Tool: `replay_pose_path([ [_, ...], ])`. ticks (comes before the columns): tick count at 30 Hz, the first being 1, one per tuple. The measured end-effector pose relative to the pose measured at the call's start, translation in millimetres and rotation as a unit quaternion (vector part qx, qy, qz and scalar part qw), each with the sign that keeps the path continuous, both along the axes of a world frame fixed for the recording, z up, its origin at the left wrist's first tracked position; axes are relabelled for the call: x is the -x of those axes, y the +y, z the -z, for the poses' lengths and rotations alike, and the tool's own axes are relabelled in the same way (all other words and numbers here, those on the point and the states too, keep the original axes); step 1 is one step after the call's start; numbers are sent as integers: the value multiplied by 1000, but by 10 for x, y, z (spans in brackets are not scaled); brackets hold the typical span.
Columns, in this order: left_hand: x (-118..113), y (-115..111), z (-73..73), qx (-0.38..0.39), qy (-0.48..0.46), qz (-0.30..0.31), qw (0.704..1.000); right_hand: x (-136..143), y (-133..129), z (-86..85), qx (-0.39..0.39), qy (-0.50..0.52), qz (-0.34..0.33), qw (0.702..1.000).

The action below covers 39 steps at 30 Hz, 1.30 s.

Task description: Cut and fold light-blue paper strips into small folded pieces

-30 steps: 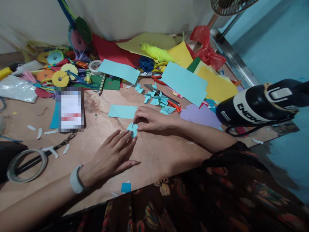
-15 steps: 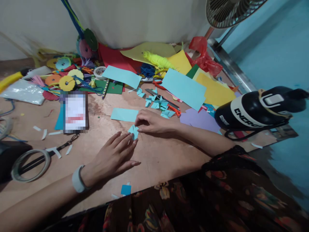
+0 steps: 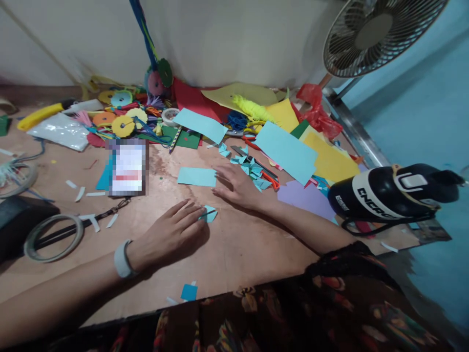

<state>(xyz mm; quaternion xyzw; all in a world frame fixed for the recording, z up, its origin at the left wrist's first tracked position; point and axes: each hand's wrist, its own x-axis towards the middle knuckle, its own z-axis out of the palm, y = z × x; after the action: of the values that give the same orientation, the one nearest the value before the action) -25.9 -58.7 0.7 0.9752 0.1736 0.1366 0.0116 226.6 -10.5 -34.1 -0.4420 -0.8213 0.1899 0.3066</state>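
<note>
My left hand [image 3: 178, 227], a grey band on its wrist, is closed on the left end of a small folded light-blue paper piece [image 3: 210, 214]. Its thumb is tucked out of sight, and a dark slit runs along the fold. Up and to the right, my right hand [image 3: 236, 186] is open with nothing in it, fingers apart. Its fingertips lie by the right end of a flat light-blue paper strip [image 3: 196, 177]. Several small folded light-blue pieces [image 3: 252, 168] lie just behind that hand, beside orange-handled scissors [image 3: 270, 181].
Larger light-blue sheets [image 3: 286, 149], a purple sheet [image 3: 302, 198] and a black bottle [image 3: 381, 193] stand or lie at right. To the left are a phone [image 3: 127, 168], a tape roll [image 3: 54, 238] and paper scraps. Colourful craft pieces [image 3: 124, 125] line the back; a fan [image 3: 373, 32] stands behind.
My right hand has let go of the folded paper and moved away to the strip, its fingers spreading. My left hand has gone from lying flat to closing on the piece. The view has shifted.
</note>
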Motion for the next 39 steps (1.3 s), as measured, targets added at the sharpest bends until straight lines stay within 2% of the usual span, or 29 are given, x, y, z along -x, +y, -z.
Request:
replay_pose_path([
  [3,13,30,48,16,14,-14,1000,35,34,11,-9,-124,-54,991],
  [6,40,50,101,30,5,-13,999,57,10,6,-17,-179,-70,981],
  [11,117,118,99,23,6,-12,1000,36,-103,-19,-78,-145,-45,985],
  [17,174,220,112,0,-33,-44,998,37,-192,-23,-128,-74,-201,968],
  [20,173,247,150,17,-59,-59,996,104,-219,-7,-126,-60,-191,972],
  [26,165,266,163,63,-88,-71,992,202,-284,-6,-105,-95,-162,977],
  [28,167,267,142,93,-108,-76,987,213,-311,-44,-67,-42,-132,988],
  [30,162,262,110,143,-138,-94,976,234,-344,-99,8,72,-75,995],
  [32,141,253,72,216,-180,-116,953,275,-385,-152,139,215,-15,967],
  [34,109,239,34,306,-223,-129,916,328,-434,-190,304,332,21,893],
  [36,74,226,-2,398,-240,-143,874,375,-483,-209,428,402,36,808],
  [37,60,220,-19,442,-234,-156,852,388,-502,-212,464,420,41,779],
  [38,49,215,-37,481,-227,-169,830,391,-514,-213,484,426,44,763],
  [39,40,212,-53,519,-223,-177,806,382,-516,-211,492,422,44,760],
])
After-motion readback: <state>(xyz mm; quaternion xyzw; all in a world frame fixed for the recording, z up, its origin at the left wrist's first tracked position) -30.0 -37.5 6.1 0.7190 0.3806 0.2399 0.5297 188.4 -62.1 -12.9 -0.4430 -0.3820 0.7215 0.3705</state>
